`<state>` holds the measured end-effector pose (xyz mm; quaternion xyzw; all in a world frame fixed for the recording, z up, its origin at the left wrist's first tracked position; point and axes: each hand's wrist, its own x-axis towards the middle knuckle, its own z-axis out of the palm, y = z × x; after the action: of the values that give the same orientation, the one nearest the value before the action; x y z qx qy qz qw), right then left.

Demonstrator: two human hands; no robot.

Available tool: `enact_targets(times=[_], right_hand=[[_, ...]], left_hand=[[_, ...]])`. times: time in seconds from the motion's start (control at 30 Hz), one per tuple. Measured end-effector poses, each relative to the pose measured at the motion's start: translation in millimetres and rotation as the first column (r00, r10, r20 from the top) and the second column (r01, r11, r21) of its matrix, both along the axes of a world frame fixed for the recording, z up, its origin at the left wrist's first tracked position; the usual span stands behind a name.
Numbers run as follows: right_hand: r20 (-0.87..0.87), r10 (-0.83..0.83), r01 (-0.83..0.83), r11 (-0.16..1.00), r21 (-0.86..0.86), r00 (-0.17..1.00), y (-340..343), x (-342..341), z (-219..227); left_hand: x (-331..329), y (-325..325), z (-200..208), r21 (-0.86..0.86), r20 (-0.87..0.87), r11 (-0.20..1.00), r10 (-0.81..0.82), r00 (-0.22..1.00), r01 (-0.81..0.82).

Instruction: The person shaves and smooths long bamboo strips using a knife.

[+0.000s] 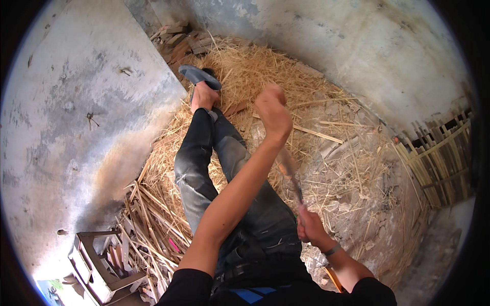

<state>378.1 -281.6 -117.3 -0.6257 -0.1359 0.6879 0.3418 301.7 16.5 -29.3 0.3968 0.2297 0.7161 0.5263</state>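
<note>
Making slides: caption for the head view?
Right hand grips a slender, blurred tool; left hand held out over straw.

Straw heap (pixel 250 58): dry stalks, rough, faintly shiny
Wall (pixel 66 102), left of the straw heap: flaking plaster, patchy, matt
Slipper (pixel 201 76), at the straw heap's edge: smooth, matt, rubber-looking
Jeans (pixel 194 153), nearer than the straw heap: worn denim cloth, matt, frayed
Slatted panel (pixel 444 168), right of the straw heap: rough wooden or bamboo strips
Held tool (pixel 298 191), nearer than the straw heap: dark, finish blurred

Left fingers (pixel 275 93) blurred, tool (pixel 289 172) smeared, right sleeve (pixel 373 294) cut off
</note>
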Motion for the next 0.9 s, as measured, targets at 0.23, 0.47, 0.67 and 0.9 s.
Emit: enact_targets(times=[0.23, 0.47, 0.67, 0.9], right_hand=[[-0.071, -0.398, 0.385, 0.805, 0.451, 0.915, 34, 16, 52], [-0.256, -0.195, 0.137, 0.964, -0.226, 0.947, -10, 6, -10], [-0.278, -0.367, 0.452, 0.806, 0.381, 0.888, 23, 13, 67], [-0.083, -0.126, 0.110, 0.978, -0.177, 0.989, -6, -2, -3]], left_hand=[[-10, 1, -5, 0.007, -0.039, 1.000, 0.014, 0.999, -0.014], [-9, -1, -6, 0.034, -0.119, 0.999, 0.008, 0.993, -0.004], [-15, 2, -10, 0.005, -0.046, 1.000, 0.003, 0.999, -0.003], [-7, -1, -12, -0.054, -0.210, 0.990, 0.118, 0.971, -0.132]])
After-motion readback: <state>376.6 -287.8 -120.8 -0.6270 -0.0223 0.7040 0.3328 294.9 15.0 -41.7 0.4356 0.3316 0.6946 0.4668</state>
